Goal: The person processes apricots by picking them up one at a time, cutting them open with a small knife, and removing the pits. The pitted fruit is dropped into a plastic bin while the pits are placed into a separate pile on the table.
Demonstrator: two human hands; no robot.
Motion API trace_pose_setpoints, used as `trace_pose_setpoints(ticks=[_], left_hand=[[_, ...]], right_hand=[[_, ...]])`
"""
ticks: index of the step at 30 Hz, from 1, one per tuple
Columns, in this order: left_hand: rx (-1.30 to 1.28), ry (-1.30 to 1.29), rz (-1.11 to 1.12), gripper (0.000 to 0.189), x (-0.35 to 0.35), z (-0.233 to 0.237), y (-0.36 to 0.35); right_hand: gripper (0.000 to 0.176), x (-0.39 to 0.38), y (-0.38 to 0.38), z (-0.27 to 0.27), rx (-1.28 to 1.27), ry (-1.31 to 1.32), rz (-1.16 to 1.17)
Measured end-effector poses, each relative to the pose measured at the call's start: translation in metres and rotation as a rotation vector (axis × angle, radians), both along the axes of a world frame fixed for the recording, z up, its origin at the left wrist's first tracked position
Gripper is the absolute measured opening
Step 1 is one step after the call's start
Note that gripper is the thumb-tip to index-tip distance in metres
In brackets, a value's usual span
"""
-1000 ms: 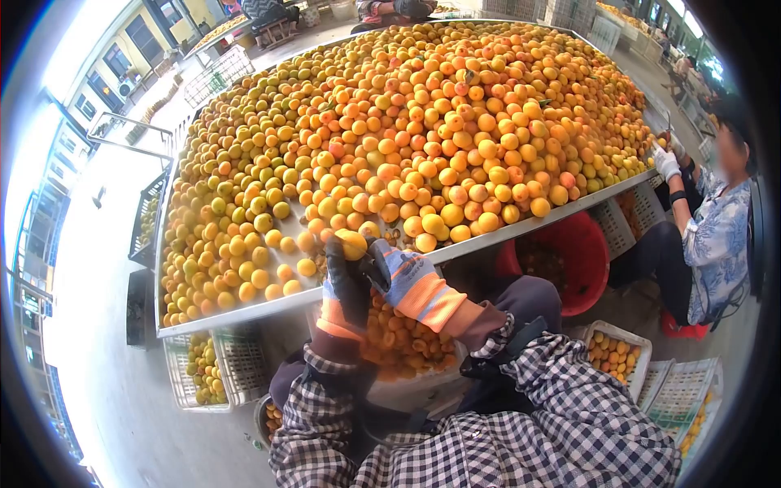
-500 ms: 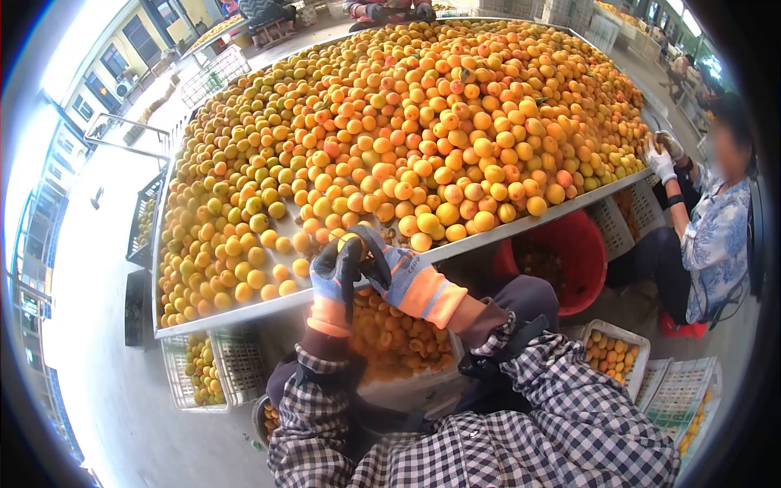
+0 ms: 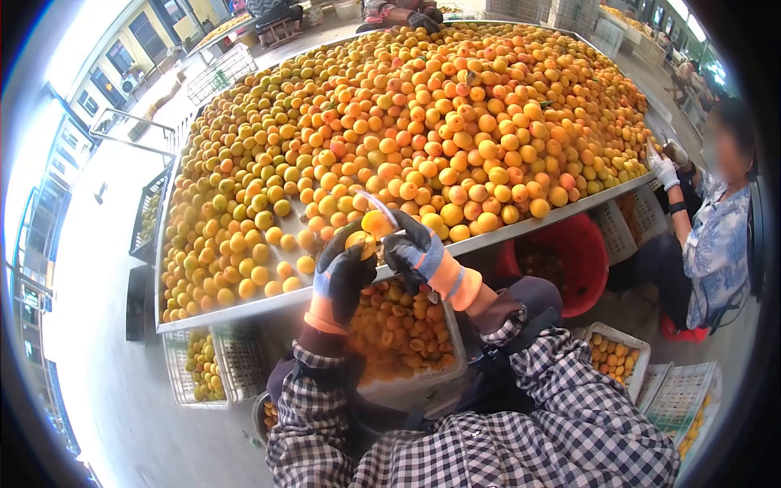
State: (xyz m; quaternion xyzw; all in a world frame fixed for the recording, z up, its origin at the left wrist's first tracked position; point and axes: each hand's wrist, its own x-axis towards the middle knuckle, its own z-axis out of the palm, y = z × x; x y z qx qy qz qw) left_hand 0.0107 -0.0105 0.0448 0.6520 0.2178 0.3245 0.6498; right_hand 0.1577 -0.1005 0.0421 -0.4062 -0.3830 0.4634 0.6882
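Note:
My left hand (image 3: 345, 267), in a dark-palmed glove with an orange cuff, is closed around an apricot (image 3: 360, 241) that looks split, with one half (image 3: 377, 224) standing up beside it. My right hand (image 3: 413, 246), gloved alike, is closed on a small knife; its thin, pale blade (image 3: 378, 205) points up and to the left past the fruit, and its handle is hidden in my fingers. Both hands are close together over the near edge of a metal-rimmed table (image 3: 236, 312) heaped with apricots (image 3: 455, 122).
Below my hands is a crate of apricot halves (image 3: 407, 333). A red tub (image 3: 587, 268) stands under the table, and a tray of apricots (image 3: 614, 358) sits lower right. A co-worker (image 3: 716, 228) sits at right; another person's gloved hand (image 3: 423, 21) is at the far edge.
My hands have come slightly apart, and the apricot between them now shows opened. The blade has come into view. Across the table, a person's gloved hand has reached onto the fruit.

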Motion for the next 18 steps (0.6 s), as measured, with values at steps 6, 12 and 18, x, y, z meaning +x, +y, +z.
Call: trace_pose_setpoints(ticks=[6, 12, 18], left_hand=[[-0.335, -0.148, 0.036, 0.039, -0.007, 0.005, 0.007], [-0.134, -0.036, 0.071, 0.037, -0.015, 0.014, 0.009], [-0.122, 0.011, -0.009, 0.04, 0.001, -0.01, -0.001]], right_hand=[[0.041, 0.004, -0.005, -0.002, -0.093, 0.144, 0.072], [0.042, 0.004, -0.02, 0.043, -0.13, -0.419, 0.39], [0.016, 0.022, 0.012, 0.015, 0.31, 0.091, -0.222]])
